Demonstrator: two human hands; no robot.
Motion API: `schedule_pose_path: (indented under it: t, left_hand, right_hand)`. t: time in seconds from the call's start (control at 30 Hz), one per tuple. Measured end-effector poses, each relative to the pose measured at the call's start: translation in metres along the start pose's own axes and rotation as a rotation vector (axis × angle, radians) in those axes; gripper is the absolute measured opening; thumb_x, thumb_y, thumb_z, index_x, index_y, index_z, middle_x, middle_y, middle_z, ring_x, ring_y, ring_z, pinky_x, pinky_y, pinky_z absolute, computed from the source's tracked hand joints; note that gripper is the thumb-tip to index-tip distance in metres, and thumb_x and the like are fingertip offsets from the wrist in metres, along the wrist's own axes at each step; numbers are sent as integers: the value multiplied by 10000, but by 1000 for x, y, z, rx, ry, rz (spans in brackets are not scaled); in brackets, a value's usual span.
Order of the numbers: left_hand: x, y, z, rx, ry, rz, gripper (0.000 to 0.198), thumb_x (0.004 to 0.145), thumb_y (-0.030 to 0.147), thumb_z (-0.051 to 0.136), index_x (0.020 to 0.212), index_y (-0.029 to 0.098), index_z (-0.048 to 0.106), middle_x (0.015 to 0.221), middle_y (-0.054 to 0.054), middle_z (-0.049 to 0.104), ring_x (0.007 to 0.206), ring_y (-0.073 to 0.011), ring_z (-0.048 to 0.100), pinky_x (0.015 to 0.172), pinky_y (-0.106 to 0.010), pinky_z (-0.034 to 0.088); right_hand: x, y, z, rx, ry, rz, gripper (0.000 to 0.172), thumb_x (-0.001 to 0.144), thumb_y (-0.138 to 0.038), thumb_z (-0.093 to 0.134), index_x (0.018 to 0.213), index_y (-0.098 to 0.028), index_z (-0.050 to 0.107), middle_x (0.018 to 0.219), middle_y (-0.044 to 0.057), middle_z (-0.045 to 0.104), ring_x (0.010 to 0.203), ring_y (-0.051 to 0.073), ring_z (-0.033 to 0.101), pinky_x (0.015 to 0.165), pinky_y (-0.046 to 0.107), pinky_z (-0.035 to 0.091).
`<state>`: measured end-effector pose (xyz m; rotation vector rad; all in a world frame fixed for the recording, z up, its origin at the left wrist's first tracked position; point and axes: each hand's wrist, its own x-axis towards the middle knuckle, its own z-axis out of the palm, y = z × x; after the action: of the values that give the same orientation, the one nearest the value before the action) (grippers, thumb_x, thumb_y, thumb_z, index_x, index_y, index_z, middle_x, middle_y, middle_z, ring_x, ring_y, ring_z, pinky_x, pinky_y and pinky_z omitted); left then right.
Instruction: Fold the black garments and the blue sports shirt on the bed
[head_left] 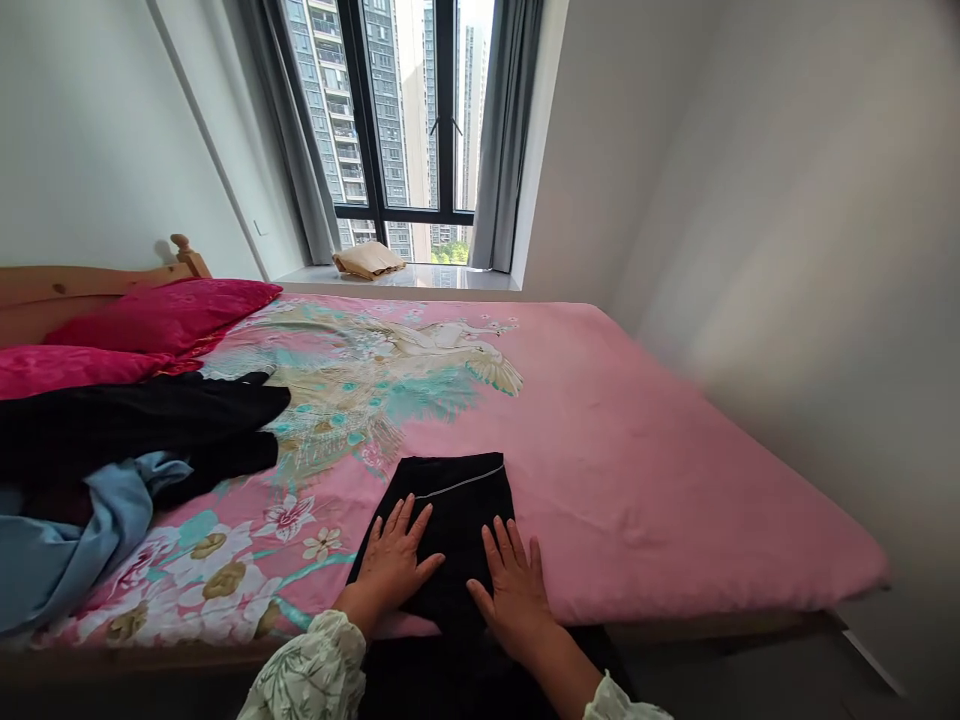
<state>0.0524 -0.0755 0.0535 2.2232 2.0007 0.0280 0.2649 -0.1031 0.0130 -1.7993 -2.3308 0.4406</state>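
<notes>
Black trousers point(461, 500) lie on the pink bedsheet at the near edge of the bed, waist end pointing away, with a thin light line across the top; the legs hang over the edge. My left hand point(394, 560) rests flat on their left side, fingers spread. On the right side of the same cloth lies my right hand point(514, 590), palm down with fingers stretched out. Neither hand grips anything.
A pile of black clothes point(135, 420) and a blue garment point(112, 520) lie at the left of the bed point(660, 480). Behind them are red pillows point(165, 320) by a wooden headboard point(67, 290). A beige folded item point(369, 260) sits on the windowsill.
</notes>
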Motion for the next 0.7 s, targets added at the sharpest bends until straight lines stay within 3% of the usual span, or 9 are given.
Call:
schedule_pose_path:
  t: [0.13,0.27,0.33,0.53,0.7]
  left_hand:
    - [10,13,-14,51,4,-12,696,785,600,445,1371,230,389,1506,-130,218,1384,-310,167,1080,-562,139]
    - [32,35,-17,58,140,97,563,886,522,302,1373,252,378,1509,-51,236,1396,-226,149,1119,-500,83]
    - [45,39,-9,58,143,90,549,894,518,285,1391,288,335,1517,-24,209,1400,-216,131,1117,-518,51]
    - [67,32,24,76,94,-9,648,865,571,313,1426,253,248,1524,-99,147,1400,-282,101,1063,-626,27]
    - [67,30,31,104,115,-21,649,867,579,299,1434,277,210,1531,-77,126,1404,-264,85,1073,-600,-13]
  right_hand:
    - [2,1,4,22,27,-2,699,860,-598,319,1452,-277,128,1528,-6,2,1400,233,-43,1100,507,-61]
    - [3,4,8,53,55,0,701,856,-596,342,1449,-291,125,1525,-20,-2,1398,228,-53,1099,511,-70]
    - [2,6,9,76,67,-1,705,851,-593,363,1448,-295,135,1524,-20,4,1398,232,-48,1101,513,-63]
    - [1,8,8,187,119,-23,694,835,-534,458,1438,-317,192,1524,-16,58,1400,248,6,1111,523,-27]
    - [-4,12,13,452,319,49,749,789,-490,549,1426,-210,272,1522,75,141,1393,280,92,1118,507,120]
